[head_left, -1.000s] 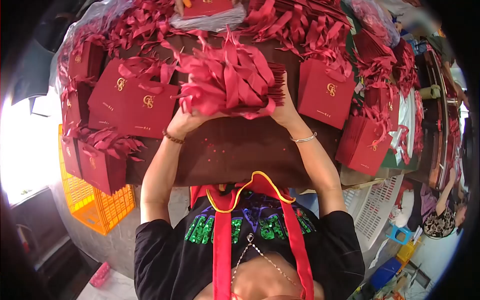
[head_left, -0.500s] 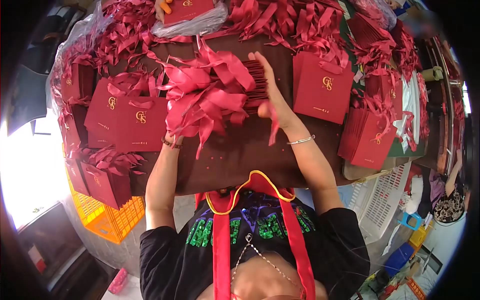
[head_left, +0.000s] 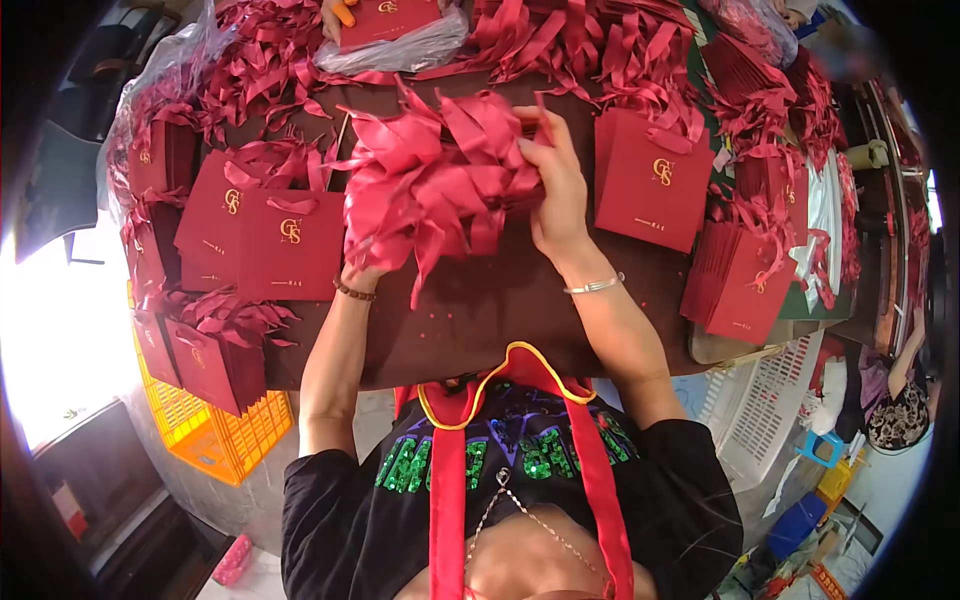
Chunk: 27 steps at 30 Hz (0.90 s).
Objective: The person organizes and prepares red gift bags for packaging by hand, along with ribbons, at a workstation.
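Observation:
A stack of red gift bags (head_left: 525,195) with ribbon handles (head_left: 440,185) is held up between my two hands above the brown-covered table. Loose ribbon loops face me and cover most of the stack. My right hand (head_left: 560,185) grips the right side, its fingers curled round the far edge and the thumb on the near side. On the left, my left hand (head_left: 368,262) supports the other side; its fingers are hidden behind the ribbons. Flat red bags (head_left: 290,245) with a gold logo lie beside my left hand, and another pile of red bags (head_left: 653,185) lies to my right.
Upright bag bundles (head_left: 215,360) stand at the table's left corner and more bundles (head_left: 740,280) at the right. Across the table, another person's hand (head_left: 335,22) is at a plastic-wrapped bag pack (head_left: 395,50). An orange crate (head_left: 235,440) and a white crate (head_left: 765,400) are below the edge.
The stack has turned so its ribbons face me more and its bag edges are mostly hidden. My right hand has gone from flat against the side to curled round it.

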Available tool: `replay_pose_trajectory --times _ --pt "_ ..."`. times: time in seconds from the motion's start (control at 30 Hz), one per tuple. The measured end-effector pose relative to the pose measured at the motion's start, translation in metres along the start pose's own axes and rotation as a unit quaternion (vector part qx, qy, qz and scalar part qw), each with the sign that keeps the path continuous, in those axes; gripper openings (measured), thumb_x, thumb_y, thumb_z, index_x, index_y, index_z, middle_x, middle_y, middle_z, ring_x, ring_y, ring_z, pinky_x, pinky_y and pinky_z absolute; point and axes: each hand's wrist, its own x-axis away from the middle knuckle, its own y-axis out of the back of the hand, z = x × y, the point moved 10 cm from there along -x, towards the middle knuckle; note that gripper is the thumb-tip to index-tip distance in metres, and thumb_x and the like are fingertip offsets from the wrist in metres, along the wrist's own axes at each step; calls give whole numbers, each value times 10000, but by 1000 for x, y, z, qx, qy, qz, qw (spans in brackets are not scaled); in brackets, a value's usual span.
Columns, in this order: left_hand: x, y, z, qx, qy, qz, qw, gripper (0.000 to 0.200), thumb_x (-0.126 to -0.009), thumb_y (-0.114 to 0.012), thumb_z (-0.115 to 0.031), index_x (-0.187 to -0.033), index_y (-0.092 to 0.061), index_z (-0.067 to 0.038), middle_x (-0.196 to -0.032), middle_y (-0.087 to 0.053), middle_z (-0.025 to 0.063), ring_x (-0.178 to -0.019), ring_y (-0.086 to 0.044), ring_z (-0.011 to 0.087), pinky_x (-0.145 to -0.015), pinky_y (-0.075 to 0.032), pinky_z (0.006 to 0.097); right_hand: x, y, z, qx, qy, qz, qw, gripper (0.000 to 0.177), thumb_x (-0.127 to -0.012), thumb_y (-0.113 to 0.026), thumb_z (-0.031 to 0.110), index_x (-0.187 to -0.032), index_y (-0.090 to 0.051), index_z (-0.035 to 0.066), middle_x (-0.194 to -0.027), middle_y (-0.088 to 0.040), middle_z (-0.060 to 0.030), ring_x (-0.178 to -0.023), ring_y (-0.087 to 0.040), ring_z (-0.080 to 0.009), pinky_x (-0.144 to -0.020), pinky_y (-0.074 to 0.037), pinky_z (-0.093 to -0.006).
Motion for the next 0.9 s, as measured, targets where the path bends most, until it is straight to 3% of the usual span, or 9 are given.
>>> replay_pose_trajectory --times 0.07,0.23,0.47,0.57,0.7,0.77,0.8,0.83,0.9 --pt "8 37 12 65 11 -36 997 504 -925 -449 -264 -1356 -295 -53 -1382 -324 140 -1230 -377 280 -1047 -320 411 2 -2 2 -28 17 -2 999 303 -926 -391 201 -1169 -457 33 -1074 -525 -59 -1081 -482 -141 -947 -346 -277" --pt "-1 82 41 182 25 -107 977 518 -924 -438 -316 -1362 -298 -76 -1402 -302 121 -1254 -342 281 -1064 -284 438 -5 19 -33 -72 -11 -21 997 309 -964 -361 280 -1132 -471 46 -1068 -538 -43 -1043 -504 -146 -934 -357 -292" --pt "-32 -10 52 182 87 38 979 477 -913 -483 -145 -1343 -311 -32 -1326 -393 109 -1179 -432 239 -972 -408 343 -9 12 -18 -49 -1 2 999 172 -878 -419 134 -1011 -485 47 -950 -531 -20 -891 -518 -94 -828 -388 -245" --pt "-36 -47 -10 -239 -104 54 964 388 -932 -438 -248 -1278 -420 -72 -1238 -474 133 -1098 -485 251 -979 -383 364 -16 12 -21 -37 -14 23 999 206 -909 -421 189 -1044 -489 49 -982 -542 -24 -933 -519 -104 -859 -385 -263" --pt "-32 -44 -18 -378 -144 12 915 409 -877 -511 -195 -1261 -445 -68 -1216 -496 117 -1107 -487 237 -970 -392 359 -5 14 -26 -62 -62 52 995 382 -926 -435 333 -1194 -429 61 -1134 -505 -35 -1068 -490 -152 -945 -358 -299" --pt "-28 -41 -25 -465 -168 -22 869 431 -841 -560 -159 -1250 -462 -65 -1202 -510 107 -1113 -489 228 -964 -397 356 13 -1 -19 -117 -56 149 980 653 -881 -426 537 -1334 -283 88 -1281 -405 -32 -1190 -414 -211 -1026 -298 -344" --pt "-26 -39 -27 -506 -177 -39 844 444 -823 -584 -142 -1245 -470 -64 -1194 -517 101 -1116 -490 224 -961 -400 355 18 -6 -16 -127 -38 183 974 764 -826 -597 430 -1375 -186 95 -1337 -335 -45 -1236 -364 -227 -1048 -274 -362" --pt "-23 -38 -30 -546 -186 -55 815 458 -805 -609 -124 -1239 -479 -63 -1187 -525 96 -1119 -491 219 -958 -403 353 21 -6 -15 -124 -37 185 974 764 -826 -597 430 -1375 -186 95 -1337 -335 -45 -1236 -364 -227 -1048 -274 -362" --pt "-18 -33 -27 -584 -195 -67 785 473 -787 -633 -106 -1234 -487 -62 -1180 -532 91 -1122 -492 214 -955 -406 351 25 -5 -14 203 26 162 965 851 -725 -732 148 -1373 -182 94 -1332 -341 -67 -1235 -357 -202 -1027 -304 -357"
